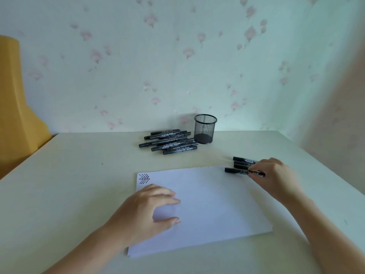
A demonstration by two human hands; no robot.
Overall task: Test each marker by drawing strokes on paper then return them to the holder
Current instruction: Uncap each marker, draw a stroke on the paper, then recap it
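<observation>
A white sheet of paper (213, 204) lies in front of me with several zigzag strokes (144, 178) in its top left corner. My left hand (150, 212) rests on the paper's left part, fingers spread and relaxed. My right hand (276, 175) pinches a capped black marker (237, 171) at the paper's top right corner. Three more black markers (242, 162) lie just behind it. A pile of several black markers (167, 141) sits at the back, left of the empty black mesh holder (205, 129).
The pale table (79, 184) ends at a floral-papered wall behind the holder. A yellow object (15, 107) stands off the table's far left edge. The right table edge runs diagonally past my right forearm.
</observation>
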